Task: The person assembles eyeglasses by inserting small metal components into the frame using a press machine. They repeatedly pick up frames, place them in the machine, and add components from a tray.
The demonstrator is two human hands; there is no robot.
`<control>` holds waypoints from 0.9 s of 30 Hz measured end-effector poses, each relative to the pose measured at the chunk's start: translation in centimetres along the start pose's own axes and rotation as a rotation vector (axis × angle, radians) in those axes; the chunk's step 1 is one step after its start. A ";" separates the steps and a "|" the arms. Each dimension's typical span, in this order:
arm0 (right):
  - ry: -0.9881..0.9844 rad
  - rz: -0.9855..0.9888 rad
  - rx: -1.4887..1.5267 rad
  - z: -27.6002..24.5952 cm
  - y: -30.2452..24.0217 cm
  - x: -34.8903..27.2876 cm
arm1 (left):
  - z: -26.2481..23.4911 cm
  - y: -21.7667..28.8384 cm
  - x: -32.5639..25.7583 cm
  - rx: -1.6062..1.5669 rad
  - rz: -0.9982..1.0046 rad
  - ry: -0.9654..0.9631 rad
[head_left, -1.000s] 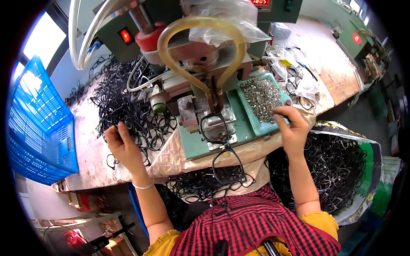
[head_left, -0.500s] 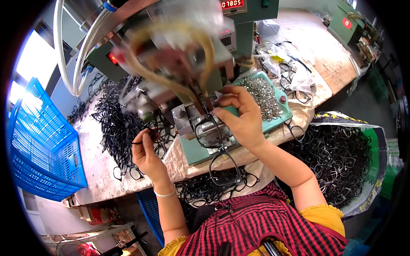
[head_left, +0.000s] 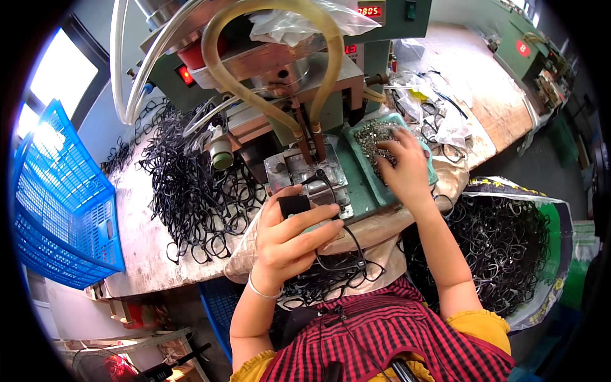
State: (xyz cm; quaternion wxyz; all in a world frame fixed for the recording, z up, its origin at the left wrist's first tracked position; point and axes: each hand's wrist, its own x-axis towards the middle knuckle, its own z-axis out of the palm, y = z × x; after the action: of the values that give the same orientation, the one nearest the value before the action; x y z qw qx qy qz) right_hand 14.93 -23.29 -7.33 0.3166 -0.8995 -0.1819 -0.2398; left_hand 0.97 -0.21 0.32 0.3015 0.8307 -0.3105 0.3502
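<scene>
A black eyeglass frame stands under the machine's two prongs, its upper rim at the metal fixture and its lower rim hanging past the front edge. My left hand is closed on the frame, its fingers across the middle. A black band wraps one of its fingers. My right hand dips into the green tray of small metal parts. Its fingers are bent and apart, touching the parts; whether a part lies between the fingertips is too small to see.
Many black frames lie heaped left of the machine. A blue basket stands at the far left. On the right, a large sack holds more black frames. Hoses loop over the fixture. Plastic bags lie behind the tray.
My left hand has come from beside the heap to the eyeglass frame. My right hand has gone from the frame at the prongs to the tray. The blurred machine head now looks still.
</scene>
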 end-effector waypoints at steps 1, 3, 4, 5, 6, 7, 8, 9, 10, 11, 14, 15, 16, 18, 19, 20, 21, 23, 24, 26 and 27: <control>0.051 0.002 -0.059 0.2 1.7 -0.5 | 0.1 -0.2 0.0 0.006 0.001 -0.011; 0.064 -0.038 -0.024 0.3 3.4 -1.1 | 0.0 -0.3 0.1 0.018 0.006 -0.047; 0.065 -0.059 0.004 0.3 3.6 -1.1 | -0.1 -0.2 0.0 0.011 -0.004 -0.051; 0.072 -0.053 0.013 0.7 3.4 -1.1 | -0.1 -0.1 -0.1 0.005 -0.014 -0.053; 0.089 -0.052 0.016 1.0 2.7 -0.7 | -0.1 -0.2 0.1 -0.003 -0.012 -0.049; 0.103 -0.050 0.019 1.4 2.2 -0.4 | 0.0 -0.3 0.2 -0.007 -0.005 -0.046; 0.123 -0.124 0.028 1.8 1.7 0.4 | 0.1 -0.4 0.3 -0.010 0.002 -0.043; 0.113 -0.173 0.017 2.3 0.9 1.3 | 0.2 -0.3 0.2 -0.009 0.002 -0.042; 0.105 -0.221 0.007 2.7 0.1 1.9 | 0.1 -0.2 0.2 -0.009 0.004 -0.044; 0.068 -0.215 -0.060 3.0 -0.3 2.1 | -0.1 0.3 0.1 0.037 -0.024 -0.070; 0.043 -0.242 -0.190 3.6 -0.5 2.5 | -1.7 2.2 -1.1 0.186 -0.071 -0.099; 0.088 -0.276 -0.179 3.0 0.4 2.2 | -3.0 2.6 -2.8 0.300 -0.118 -0.010; 0.134 -0.307 -0.162 2.3 1.3 1.7 | -4.7 2.7 -4.6 0.418 -0.163 0.073; 0.130 0.128 0.287 0.6 2.8 -0.6 | -8.3 2.2 -8.1 0.616 -0.340 0.368; 0.151 0.356 0.512 -0.5 4.1 -1.8 | -10.2 2.1 -9.2 0.637 -0.530 0.528; 0.248 0.497 0.730 -1.2 4.7 -2.5 | -12.1 2.1 -10.2 0.656 -0.714 0.694; 0.300 0.516 0.993 -1.0 5.7 -3.0 | -13.7 1.6 -11.3 0.702 -0.728 0.715; 0.419 0.518 1.218 0.5 6.5 -3.1 | -15.2 0.8 -11.8 0.865 -0.712 0.574; 0.432 0.521 1.201 1.3 6.4 -2.5 | -14.7 0.2 -11.7 0.822 -0.718 0.510; 0.415 0.498 1.164 3.1 5.1 -0.9 | -12.9 -0.7 -11.1 0.820 -0.779 0.235; 0.380 0.474 1.163 3.4 4.2 -0.2 | -11.8 -1.7 -11.5 0.837 -0.773 0.092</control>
State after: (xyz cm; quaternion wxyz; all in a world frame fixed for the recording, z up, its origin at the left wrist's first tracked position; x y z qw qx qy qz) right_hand 17.84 -24.14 -11.82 0.8221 -0.5395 -0.0194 -0.1809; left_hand -8.93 12.82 -2.17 0.0663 0.9165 0.1944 0.3432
